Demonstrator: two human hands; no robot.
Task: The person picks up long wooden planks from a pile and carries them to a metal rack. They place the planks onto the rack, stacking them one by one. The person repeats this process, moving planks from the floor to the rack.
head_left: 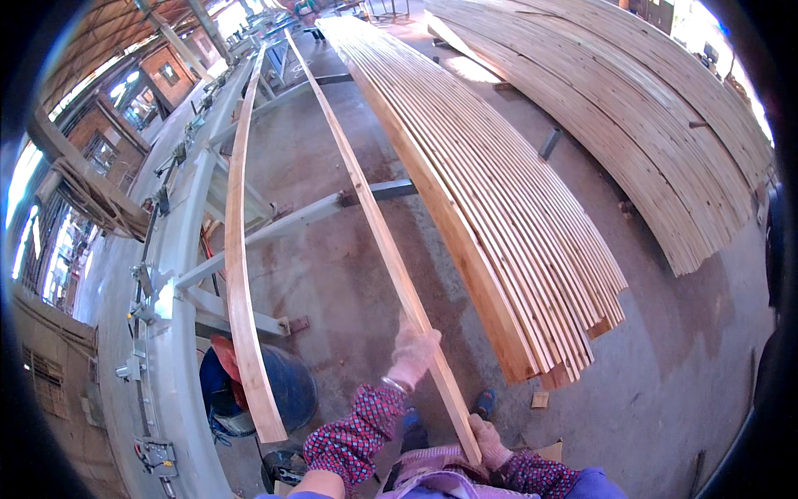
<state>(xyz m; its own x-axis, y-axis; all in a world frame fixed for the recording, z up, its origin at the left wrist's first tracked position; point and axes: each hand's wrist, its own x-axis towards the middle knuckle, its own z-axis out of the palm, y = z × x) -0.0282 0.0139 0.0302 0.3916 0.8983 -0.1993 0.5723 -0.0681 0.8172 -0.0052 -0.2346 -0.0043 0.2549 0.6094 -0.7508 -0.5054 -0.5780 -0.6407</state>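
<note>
A long, narrow wooden board [378, 224] runs from close to my body far out ahead, standing on edge across a metal support arm. My left hand [413, 353], in a pale pink glove, grips it partway along; its fingers wrap round the far side and are partly hidden. Near the board's close end, my gloved right hand [489, 441] is closed on it. To the left, a second long board [239, 274] lies across the metal arms, with neither hand on it. On the right stands a row of many similar boards [490, 183] packed side by side.
Along the left runs a long grey metal machine frame [179, 291] with clamps; its support arms [299, 218] reach right. A blue drum [287, 391] stands below the left board. Far right lies a large stack of planks [632, 125]. A small wood offcut [539, 400] lies on the floor.
</note>
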